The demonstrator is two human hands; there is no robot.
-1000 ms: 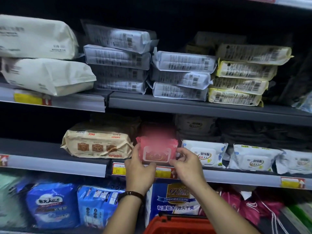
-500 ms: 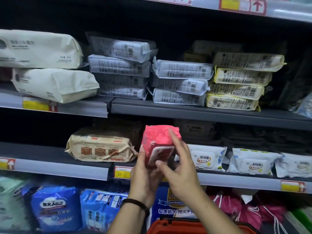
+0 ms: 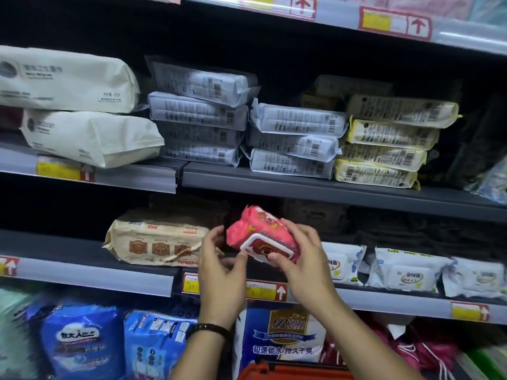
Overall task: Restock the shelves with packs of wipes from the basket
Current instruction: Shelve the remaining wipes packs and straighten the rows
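L hand (image 3: 222, 275) + R hand (image 3: 307, 261) raised, both gripping pack (image 3: 258, 229).

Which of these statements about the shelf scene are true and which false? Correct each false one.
1. The right hand grips the red soft-plastic pack of wipes. True.
2. The red pack lies flat on the grey metal shelf. False: it is held tilted in front of it.
3. A tan rectangular pack lies left of the red pack. True.
4. The left wrist is bare. False: it wears a dark beaded bracelet.
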